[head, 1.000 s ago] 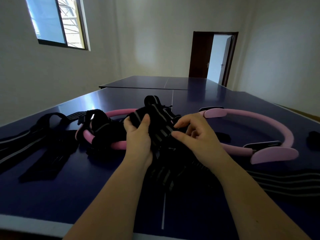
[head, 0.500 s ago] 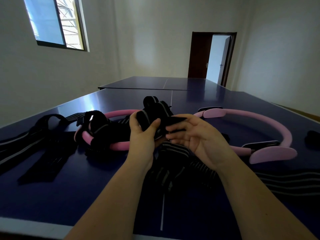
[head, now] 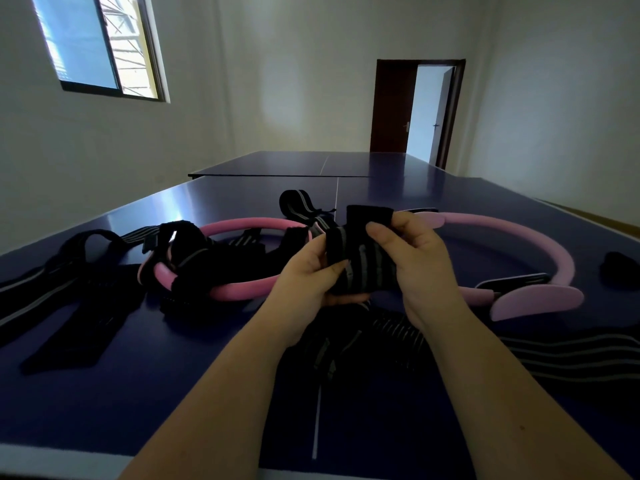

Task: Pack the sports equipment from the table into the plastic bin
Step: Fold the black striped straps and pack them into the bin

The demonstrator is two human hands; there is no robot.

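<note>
So, nearest the camera the blue table-tennis table (head: 173, 393) is seen, white edge line and centre line included; two bare forearms are stretched out over it. Just under the wrists a loose striped wrap (head: 346, 344) is laid flat on the table top, and a wider striped band (head: 571, 355) is spread out at the right edge of the view.

A bit further out, a bundled black-and-grey wrap (head: 367, 268) is held up off the table between both hands; it's cupped from below and the left by the left hand (head: 304, 282), thumb pressed onto the fabric; its upper end is pinched by the right hand (head: 415, 265), fingers curled over the top, so both hands are clenched on it.

Off to the left, black straps (head: 69, 289) are sprawled across the table; beside them a pink pilates ring (head: 242, 225) is lying flat, half buried under a pile of black supports (head: 194, 247). A second pink ring (head: 554, 251) is lying on the right, behind the right hand, its padded grip turned toward the camera; a small dark item (head: 620, 275) is seen past it, too dim to be identified. A rolled wrap (head: 294, 202) is sat behind the hands.

At the back, another table (head: 294, 164) is butted up, with a window (head: 97, 46) at the upper left and an open door (head: 391, 105) in the far wall.
</note>
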